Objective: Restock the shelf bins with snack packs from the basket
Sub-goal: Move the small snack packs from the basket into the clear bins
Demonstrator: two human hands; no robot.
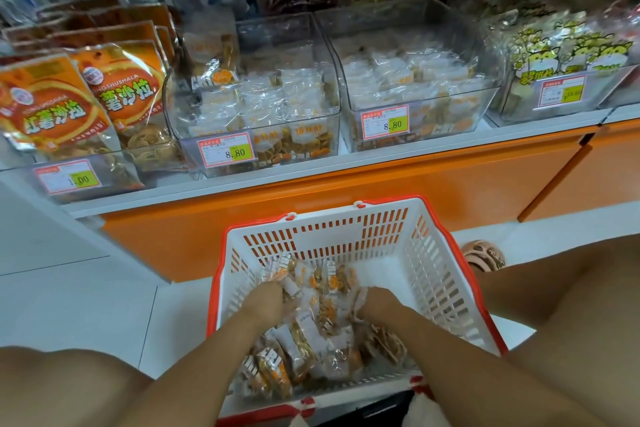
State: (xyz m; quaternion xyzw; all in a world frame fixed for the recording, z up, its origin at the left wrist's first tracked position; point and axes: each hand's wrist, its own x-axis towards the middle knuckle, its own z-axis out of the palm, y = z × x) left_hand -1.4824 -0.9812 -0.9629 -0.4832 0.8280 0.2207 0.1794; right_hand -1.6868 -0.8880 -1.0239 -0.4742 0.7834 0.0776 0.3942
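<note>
Seen from the head camera, the left hand and right hand were apart, each curled round snack packs heaped in the near basket. The packs looked light, crinkly, slippery and probably crushable, so best gathered loosely by their wrappers. Price tags on the far bins read 8.80; the orange bags at left read "HONGSHUSHALA".

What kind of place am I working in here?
Most likely a snack shop or supermarket aisle: clear shelf bins of wrapped snack packs carry price tags, bagged orange snacks stand on the left, and a red-and-white shopping basket sits below the shelf.
</note>
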